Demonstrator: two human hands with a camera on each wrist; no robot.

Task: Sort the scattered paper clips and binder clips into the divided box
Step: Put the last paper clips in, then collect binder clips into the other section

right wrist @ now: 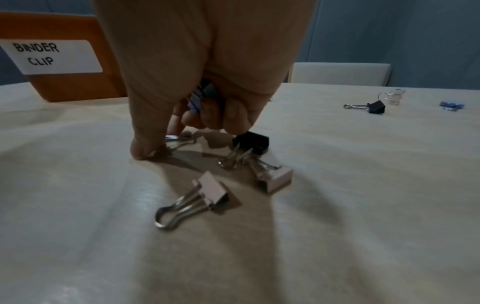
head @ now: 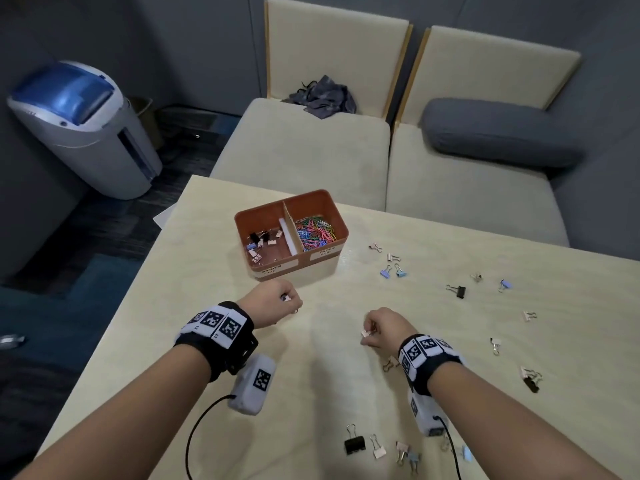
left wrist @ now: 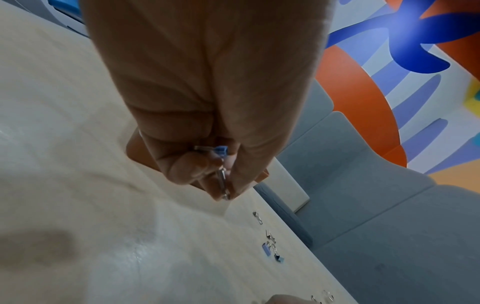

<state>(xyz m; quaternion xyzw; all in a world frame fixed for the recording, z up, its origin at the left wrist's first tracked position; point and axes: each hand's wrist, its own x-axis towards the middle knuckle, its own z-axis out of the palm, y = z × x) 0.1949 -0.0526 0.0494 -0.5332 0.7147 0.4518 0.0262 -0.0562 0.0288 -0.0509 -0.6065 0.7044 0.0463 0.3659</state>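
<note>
An orange divided box (head: 341, 223) stands at the table's far middle. Coloured paper clips (head: 315, 230) fill its right compartment and several binder clips (head: 261, 242) lie in its left one. My left hand (head: 289, 301) hovers just in front of the box and pinches a small blue binder clip (left wrist: 222, 150) by its wire handles. My right hand (head: 369, 332) is down at the table with curled fingers on a pale pink binder clip (head: 366, 333). In the right wrist view a bluish clip (right wrist: 205, 92) is tucked in its palm. A black clip (right wrist: 253, 142) and pink clips (right wrist: 213, 191) lie beside it.
Binder clips lie scattered over the table's right side (head: 393, 268), with a black one (head: 458, 291) among them. More lie near the front edge (head: 355, 444). Beige seats (head: 301, 147) and a grey cushion (head: 498, 133) are behind the table. A grey-blue bin (head: 86, 129) stands at the left.
</note>
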